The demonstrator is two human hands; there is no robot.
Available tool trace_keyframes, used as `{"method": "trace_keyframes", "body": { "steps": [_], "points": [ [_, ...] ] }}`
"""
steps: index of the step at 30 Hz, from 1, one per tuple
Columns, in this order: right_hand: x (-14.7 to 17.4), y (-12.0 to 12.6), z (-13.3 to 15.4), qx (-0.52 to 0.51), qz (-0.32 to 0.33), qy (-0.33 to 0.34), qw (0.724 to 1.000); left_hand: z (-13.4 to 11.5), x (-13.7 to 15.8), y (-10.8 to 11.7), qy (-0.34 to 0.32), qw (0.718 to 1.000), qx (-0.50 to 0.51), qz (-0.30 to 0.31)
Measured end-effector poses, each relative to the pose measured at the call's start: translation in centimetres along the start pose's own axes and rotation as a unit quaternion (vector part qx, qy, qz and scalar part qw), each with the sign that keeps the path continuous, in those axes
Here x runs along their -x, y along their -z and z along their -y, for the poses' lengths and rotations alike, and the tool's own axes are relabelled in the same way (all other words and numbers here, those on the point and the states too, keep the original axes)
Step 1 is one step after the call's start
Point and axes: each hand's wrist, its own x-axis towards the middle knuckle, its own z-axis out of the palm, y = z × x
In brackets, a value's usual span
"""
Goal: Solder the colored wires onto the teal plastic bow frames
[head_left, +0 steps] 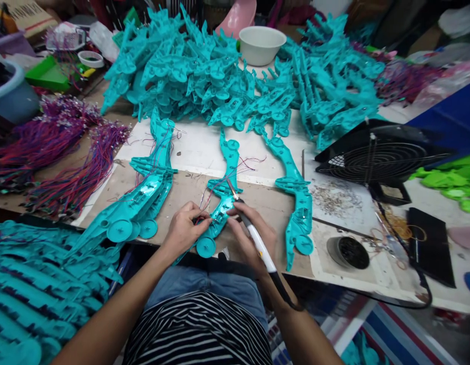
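Note:
A teal plastic toy shell (222, 195) lies lengthwise on the bench in front of me, with thin red and blue wires (245, 166) trailing from it. My left hand (185, 228) pinches the wires against the shell's lower part. My right hand (247, 237) holds a white-handled soldering iron (258, 243), and its tip rests over the shell's middle. A second teal shell (296, 195) lies to the right of it.
A stack of wired teal shells (144, 203) sits to the left, with more in a tray (37, 294) at the lower left. A big heap of teal parts (227, 76) fills the back. Wire bundles (56, 152), a white bowl (261, 44), a black fan (375, 157) and a round tin (348, 252) surround the bench.

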Motion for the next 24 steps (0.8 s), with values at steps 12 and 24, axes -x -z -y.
{"method": "trace_keyframes", "body": {
  "steps": [12,24],
  "points": [
    [-3.7,-3.4,0.4,-0.148,0.031,-0.072,0.986,-0.4,-0.1,0.4,-0.021,0.996,-0.086,0.024],
    [-1.7,-2.3,-0.7,-0.091,-0.068,-0.097,0.989,-3.4,-1.6,1.3,-0.029,0.998,-0.002,0.057]
  ]
}}
